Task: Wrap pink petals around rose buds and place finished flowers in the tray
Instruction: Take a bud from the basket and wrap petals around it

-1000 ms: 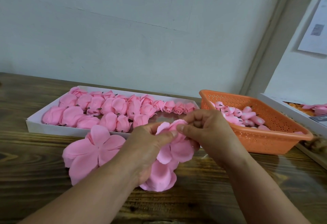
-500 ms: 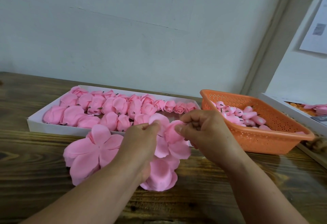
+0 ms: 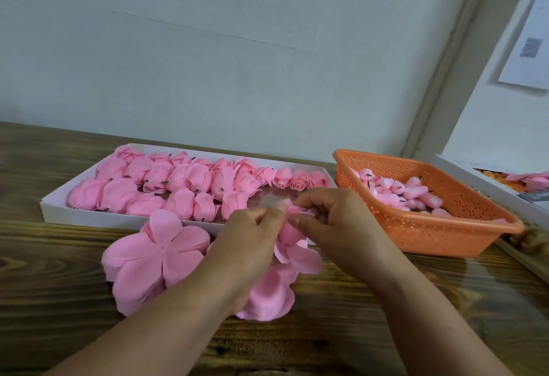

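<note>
We see two bare hands meeting above a wooden tabletop (image 3: 341, 322). The fingers (image 3: 300, 222) of the right hand (image 3: 338, 224) curl and pinch the top of a pink petal piece (image 3: 292, 245), and the left hand (image 3: 249, 242) pinches the same piece from the other side, thumb and forefinger closed on it. Loose petals of this piece hang below the fingers. We cannot tell whether a bud sits inside it, as the fingers hide its centre.

Under the left wrist lies a second flat petal piece (image 3: 267, 295), and just left of it a stack of five-lobed pink petal pieces (image 3: 154, 260) rests on the tabletop. Behind the hands stands a shallow white tray (image 3: 89, 215), its left part filled with finished pink flowers (image 3: 184, 182). To the right, an orange perforated basket (image 3: 445, 233) holds small pink rose buds (image 3: 398, 188). A white box (image 3: 487, 176) shows at the far right edge.
</note>
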Available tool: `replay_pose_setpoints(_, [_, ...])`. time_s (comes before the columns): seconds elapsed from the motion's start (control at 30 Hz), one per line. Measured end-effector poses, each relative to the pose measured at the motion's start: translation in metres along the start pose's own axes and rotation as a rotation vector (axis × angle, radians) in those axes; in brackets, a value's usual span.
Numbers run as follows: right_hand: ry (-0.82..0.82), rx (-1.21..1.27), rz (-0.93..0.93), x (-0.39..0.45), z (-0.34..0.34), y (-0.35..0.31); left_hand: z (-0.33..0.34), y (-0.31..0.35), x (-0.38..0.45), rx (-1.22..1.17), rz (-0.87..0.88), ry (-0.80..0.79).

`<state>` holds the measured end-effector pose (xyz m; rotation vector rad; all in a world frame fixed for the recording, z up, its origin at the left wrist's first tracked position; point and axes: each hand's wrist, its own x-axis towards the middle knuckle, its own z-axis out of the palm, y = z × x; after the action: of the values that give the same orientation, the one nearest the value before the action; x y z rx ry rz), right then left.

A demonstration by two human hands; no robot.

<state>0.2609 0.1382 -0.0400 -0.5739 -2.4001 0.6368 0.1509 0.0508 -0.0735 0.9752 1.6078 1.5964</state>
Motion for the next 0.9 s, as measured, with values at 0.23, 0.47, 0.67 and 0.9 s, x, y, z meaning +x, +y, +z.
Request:
replay_pose_setpoints(0.23, [-0.061, 0.167, 0.111, 0.001, -0.006, 0.002, -0.005, -0.002, 0.003, 0.05, -0.055, -0.049])
replay_pose_setpoints(0.47, [-0.026, 0.282, 0.107, 0.001, -0.007, 0.004, -0.011, 0.002, 0.005, -0.188, -0.165, -0.067])
replay_pose_setpoints(0.67, [0.017, 0.271, 0.073, 0.002, -0.011, 0.01, -0.012, 0.001, 0.006, -0.308, -0.216, -0.138])
replay_pose_setpoints(0.9, [-0.116, 0.28, 0.116, 0.002, -0.014, 0.015, -0.012, 0.003, 0.004, -0.33, -0.273, -0.133])
